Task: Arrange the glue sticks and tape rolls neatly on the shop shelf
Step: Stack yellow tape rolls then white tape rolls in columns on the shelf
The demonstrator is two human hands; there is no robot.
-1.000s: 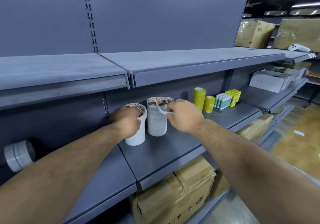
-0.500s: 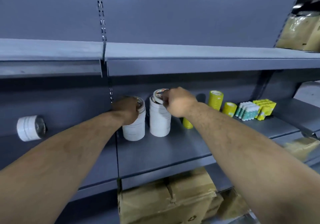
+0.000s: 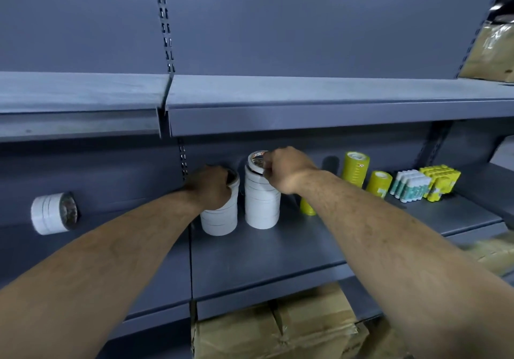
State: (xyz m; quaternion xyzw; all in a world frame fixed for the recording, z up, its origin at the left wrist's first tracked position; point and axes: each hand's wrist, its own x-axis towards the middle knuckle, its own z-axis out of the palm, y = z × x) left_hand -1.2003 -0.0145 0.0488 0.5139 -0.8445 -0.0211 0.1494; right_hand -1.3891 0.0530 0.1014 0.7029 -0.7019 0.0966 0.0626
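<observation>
Two stacks of white tape rolls stand side by side on the grey shelf (image 3: pixel 278 253). My left hand (image 3: pixel 210 187) grips the top of the shorter left stack (image 3: pixel 219 219). My right hand (image 3: pixel 283 168) pinches a thin white tape roll (image 3: pixel 254 160), tilted on top of the taller right stack (image 3: pixel 261 208). To the right stand yellow tape rolls: a tall stack (image 3: pixel 354 168), a shorter one (image 3: pixel 378 183), and one (image 3: pixel 307 207) partly hidden behind my right forearm. Farther right are white glue sticks (image 3: pixel 409 186) and yellow glue sticks (image 3: pixel 439 182).
A bundle of white tape rolls (image 3: pixel 51 213) lies on its side on the left shelf section. An upper shelf (image 3: pixel 278 103) overhangs the work area. Cardboard boxes (image 3: pixel 278 331) sit below the shelf, and another box (image 3: pixel 492 50) at the upper right.
The view has swung left and closer to the shelf. My right hand has brought the thin roll onto the taller stack's top. My left hand stays on the shorter stack.
</observation>
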